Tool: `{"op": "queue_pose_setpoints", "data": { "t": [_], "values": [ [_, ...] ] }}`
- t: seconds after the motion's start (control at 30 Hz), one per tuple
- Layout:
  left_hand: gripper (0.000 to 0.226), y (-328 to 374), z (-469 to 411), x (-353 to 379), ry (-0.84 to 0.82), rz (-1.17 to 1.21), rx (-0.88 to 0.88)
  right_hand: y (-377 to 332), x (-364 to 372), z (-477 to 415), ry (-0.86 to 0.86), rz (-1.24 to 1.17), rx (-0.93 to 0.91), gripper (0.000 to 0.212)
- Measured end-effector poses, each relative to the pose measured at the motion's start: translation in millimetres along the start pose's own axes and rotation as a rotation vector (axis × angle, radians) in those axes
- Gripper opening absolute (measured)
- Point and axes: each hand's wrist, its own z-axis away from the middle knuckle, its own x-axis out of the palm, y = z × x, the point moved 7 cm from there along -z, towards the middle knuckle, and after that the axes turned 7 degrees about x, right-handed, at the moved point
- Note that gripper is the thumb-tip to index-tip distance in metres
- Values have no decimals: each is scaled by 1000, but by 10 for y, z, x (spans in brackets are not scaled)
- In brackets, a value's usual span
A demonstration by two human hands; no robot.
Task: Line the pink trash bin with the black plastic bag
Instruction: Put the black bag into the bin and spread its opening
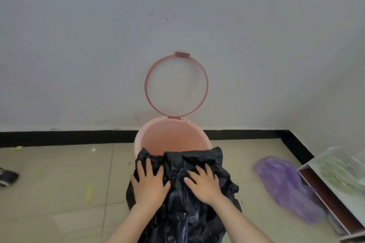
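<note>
The pink trash bin [171,140] stands on the tiled floor against the wall, its ring-shaped lid [176,85] flipped up and leaning on the wall. Its inside shows bare pink. The black plastic bag [177,163] is draped crumpled over the bin's near rim and hangs down its front. My left hand [149,182] lies flat on the bag's left part with fingers spread. My right hand [204,183] presses on the bag's right part, fingers spread too. The bin's front wall is hidden behind the bag.
A purple plastic bag [286,185] lies on the floor to the right. Beside it at the right edge stands a white box or shelf [333,193]. A dark shoe [7,176] shows at the left edge. A black baseboard [59,137] runs along the wall.
</note>
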Motion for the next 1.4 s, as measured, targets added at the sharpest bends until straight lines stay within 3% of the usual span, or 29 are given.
{"op": "queue_pose_setpoints", "data": {
  "t": [0.1,0.2,0.3,0.33,0.4,0.47,0.5,0.6,0.67,0.77,0.87,1.0,1.07,1.13,1.2,1.27,1.33,1.4],
  "values": [
    [77,3,107,-94,221,116,-55,34,77,-33,7,75,-11,49],
    [100,-215,220,-7,213,501,-338,33,63,-42,26,78,-16,48],
    [83,-310,293,20,264,800,-425,47,34,-15,57,100,-45,50],
    [70,-310,312,-29,319,813,-390,60,-15,17,138,103,-65,52],
    [47,-325,350,-111,398,858,-358,128,-275,151,474,-4,-72,56],
    [39,-331,385,-182,438,935,-365,452,-483,242,707,-270,76,50],
    [39,-331,409,-223,449,964,-367,658,-512,228,673,-451,183,52],
    [37,-322,509,-325,473,1062,-374,855,-269,108,151,-1025,304,76],
    [35,-324,532,-377,493,1132,-407,718,-179,119,-1,-1112,236,71],
    [34,-319,443,-366,538,1183,-475,618,-184,96,116,-1080,122,35],
    [26,-224,306,-427,581,1184,-513,606,-394,35,255,-1069,151,27],
    [78,28,178,-630,584,1345,-375,434,-891,15,367,-801,25,37],
    [86,197,136,-742,570,1225,-190,268,-1012,-21,302,-831,-127,48],
    [88,311,18,-648,403,819,-66,76,-909,-43,190,-684,-271,56],
    [83,316,-136,-354,56,299,-34,13,-600,-195,112,-197,-305,58],
    [74,265,-173,-116,-233,-29,-25,81,-270,-305,-27,211,-249,58],
    [69,248,-176,-63,-315,-127,-20,115,-129,-349,-97,344,-227,58],
    [68,251,-247,-112,-257,-119,30,80,-136,-380,-79,361,-250,54]
  ]
}}
